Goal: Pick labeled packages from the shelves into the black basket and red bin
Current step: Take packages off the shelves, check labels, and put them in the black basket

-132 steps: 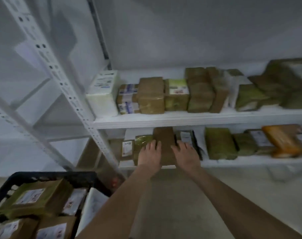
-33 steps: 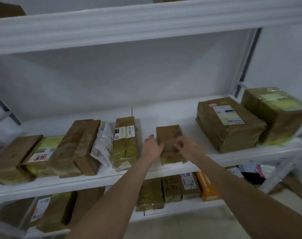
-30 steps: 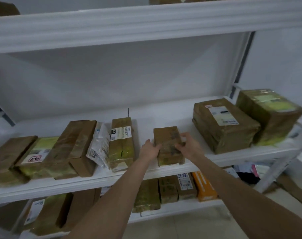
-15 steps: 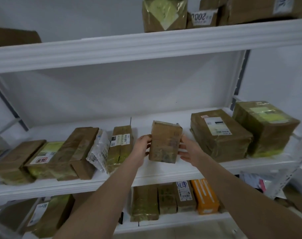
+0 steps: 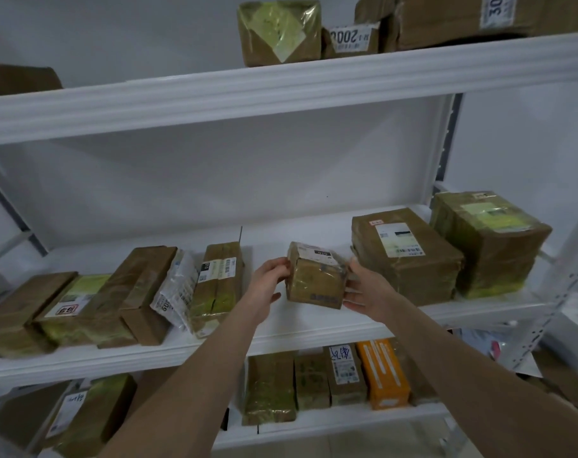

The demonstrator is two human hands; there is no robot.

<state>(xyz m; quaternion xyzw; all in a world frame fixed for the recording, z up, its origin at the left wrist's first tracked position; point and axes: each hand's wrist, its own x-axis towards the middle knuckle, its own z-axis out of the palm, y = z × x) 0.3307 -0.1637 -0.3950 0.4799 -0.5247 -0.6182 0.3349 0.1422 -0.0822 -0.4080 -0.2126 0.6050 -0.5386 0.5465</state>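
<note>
While left hand [image 5: 264,287] and right hand [image 5: 370,289] clasp it, cardboard package [image 5: 315,282] gleams.

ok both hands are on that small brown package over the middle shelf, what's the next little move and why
Probably draw the small package straight back toward the body. The left hand and right hand hold its sides, it hangs tilted above the shelf with its label up, and the neighbouring packages stand apart from it.
</note>
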